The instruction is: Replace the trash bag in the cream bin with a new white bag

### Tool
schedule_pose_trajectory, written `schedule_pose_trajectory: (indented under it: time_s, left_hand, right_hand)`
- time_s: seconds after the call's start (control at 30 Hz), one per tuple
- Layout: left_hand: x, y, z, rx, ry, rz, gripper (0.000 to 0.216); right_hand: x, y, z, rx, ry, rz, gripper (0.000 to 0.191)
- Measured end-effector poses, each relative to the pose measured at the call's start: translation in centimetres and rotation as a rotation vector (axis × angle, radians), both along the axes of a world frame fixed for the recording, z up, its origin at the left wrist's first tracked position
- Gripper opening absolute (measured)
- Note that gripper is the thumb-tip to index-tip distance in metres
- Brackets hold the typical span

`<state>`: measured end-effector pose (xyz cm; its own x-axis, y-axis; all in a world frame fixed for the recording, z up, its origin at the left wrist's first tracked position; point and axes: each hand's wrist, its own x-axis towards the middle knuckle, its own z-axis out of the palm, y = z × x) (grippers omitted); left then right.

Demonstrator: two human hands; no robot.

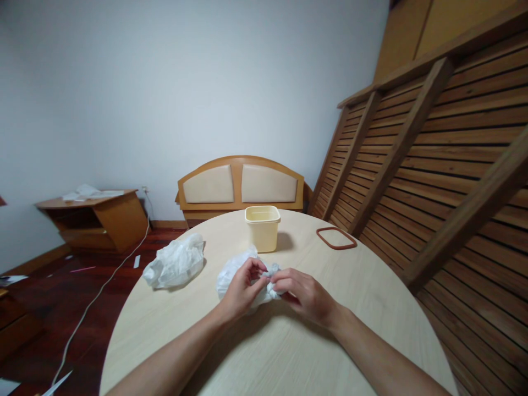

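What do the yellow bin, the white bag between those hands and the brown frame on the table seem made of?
Yellow bin: probably molded plastic, satin finish, given its rounded corners and even color.
White bag: likely thin plastic film, crumpled and partly see-through.
Brown frame: smooth, evenly colored, so perhaps plastic, though painted wood is possible.

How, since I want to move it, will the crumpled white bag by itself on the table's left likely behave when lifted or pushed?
The white bag is probably floppy: its thin film lies in loose folds. It looks light for its puffed-up bulk, though any contents are hidden. Its uneven, creased shape seems unlikely to roll.
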<state>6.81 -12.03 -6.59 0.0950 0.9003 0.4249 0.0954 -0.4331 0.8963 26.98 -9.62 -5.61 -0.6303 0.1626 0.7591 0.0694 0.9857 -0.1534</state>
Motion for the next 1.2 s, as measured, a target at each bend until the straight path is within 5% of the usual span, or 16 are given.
schedule_pose_trajectory:
  time_s: [0.23,0.53,0.87,1.2]
  left_hand:
    - [0.4,-0.3,0.3,-0.099,-0.055,0.060,0.029]
    - [1.0,-1.5,0.4,0.111,0.142,-0.076,0.024]
    - [1.2,-1.9,0.6,0.174,0.359,0.036,0.016]
    - [0.9,-0.9,0.4,0.062,0.214,0.142,0.012]
  right_hand:
    - [0.1,0.0,-0.2,0.037,0.047,0.000,0.031]
    - [-0.1,0.7,-1.1,-0.033,0.144,-0.048,0.037]
    - [-0.6,0.3,-1.3,-0.395,0.244,-0.199,0.040]
    - [-1.7,-0.4,0.1,-0.696,0.274,-0.300,0.014]
